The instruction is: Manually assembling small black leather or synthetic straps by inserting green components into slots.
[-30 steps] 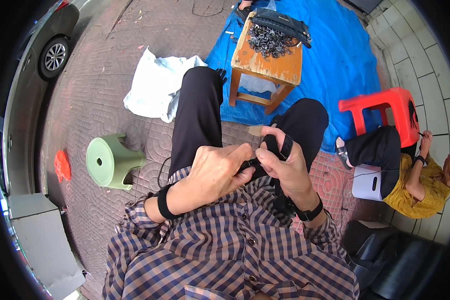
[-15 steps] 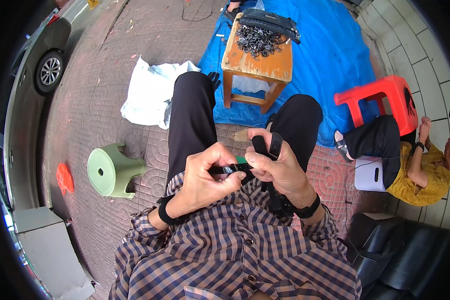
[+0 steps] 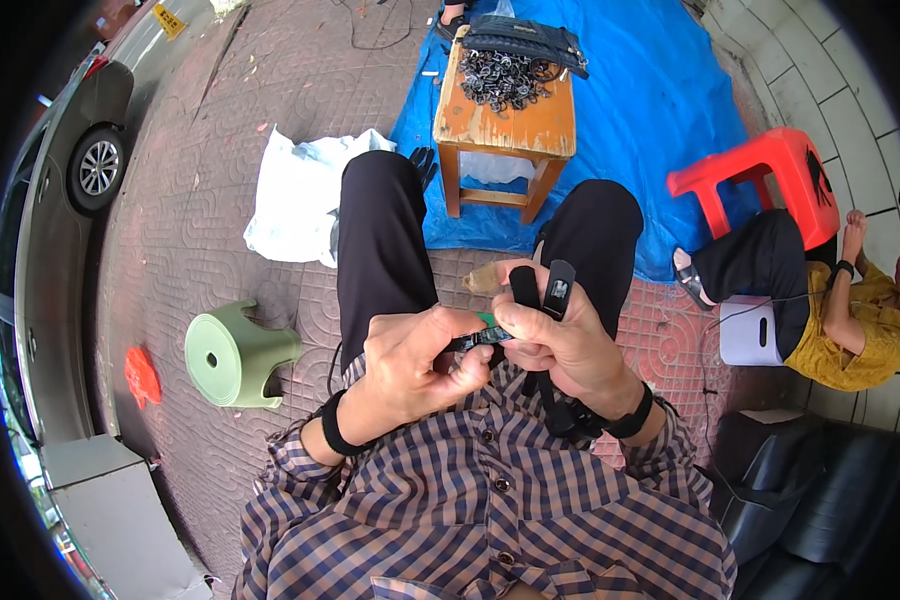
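Observation:
Above my lap, both hands hold a black strap (image 3: pixel 560 283). My left hand (image 3: pixel 400 365) is closed, its thumb and curled forefinger pinching a small glossy black buckle-like piece (image 3: pixel 478 339) at the strap's near end. My right hand (image 3: pixel 575 350) grips the strap just beside it with the thumb on top. Two flat black ends stick up past the right fingers, one bearing a small pale mark. A yellowish fingertip cover (image 3: pixel 483 278) sits on a right finger. A bit of green shows behind the black piece; the fingers hide how the parts join.
Ahead, a wooden stool (image 3: pixel 500 130) carries a pile of small black buckles (image 3: pixel 505 78) and a black pouch (image 3: pixel 530 42), on blue sheeting (image 3: pixel 650 130). A white sack (image 3: pixel 295 195), green stool (image 3: pixel 225 355) and red stool (image 3: pixel 760 175) stand around. A seated person (image 3: pixel 850 335) is at right.
My left thumb and forefinger have shifted on the black piece, which shows more of its surface now. The strap end at my right hand has turned, showing its pale mark. The view has shifted slightly.

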A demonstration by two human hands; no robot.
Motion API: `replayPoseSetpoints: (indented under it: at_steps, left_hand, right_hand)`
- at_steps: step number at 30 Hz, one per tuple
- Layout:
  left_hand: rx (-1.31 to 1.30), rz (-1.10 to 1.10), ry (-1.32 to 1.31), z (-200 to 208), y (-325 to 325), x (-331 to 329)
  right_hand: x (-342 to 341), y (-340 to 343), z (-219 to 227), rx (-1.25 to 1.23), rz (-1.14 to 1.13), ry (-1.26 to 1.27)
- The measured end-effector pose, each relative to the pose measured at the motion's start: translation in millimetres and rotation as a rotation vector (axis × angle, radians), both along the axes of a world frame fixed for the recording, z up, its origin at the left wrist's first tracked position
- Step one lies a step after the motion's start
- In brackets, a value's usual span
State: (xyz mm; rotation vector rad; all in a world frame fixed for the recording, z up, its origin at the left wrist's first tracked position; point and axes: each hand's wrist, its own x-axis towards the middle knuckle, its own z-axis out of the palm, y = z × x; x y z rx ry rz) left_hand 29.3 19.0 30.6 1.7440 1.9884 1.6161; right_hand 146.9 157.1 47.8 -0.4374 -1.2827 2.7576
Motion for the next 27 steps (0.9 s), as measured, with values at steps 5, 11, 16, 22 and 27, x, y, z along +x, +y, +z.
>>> replayPoseSetpoints:
  at_steps: [5,11,16,22,27]
  left_hand:
    - [-0.022,-0.035,-0.219,0,-1,3]
    - [0.006,0.025,-0.174,-7,-1,5]
    - [-0.354,-0.181,-0.458,-4,-4,-6]
    - [-0.356,-0.398,-0.983,-20,-2,-10]
    - [-0.179,-0.344,-1.533,-23,-5,-21]
  right_hand:
    - [2,2,1,-0.045,-0.020,0.011]
    - [3,1,-16,-0.072,-0.053,0.020]
    - [2,6,-20,-0.001,-0.040,-0.058]
    - [-8,19,-15,0.037,0.133,-0.105]
    - [-11,19,-15,0.076,-0.055,-0.041]
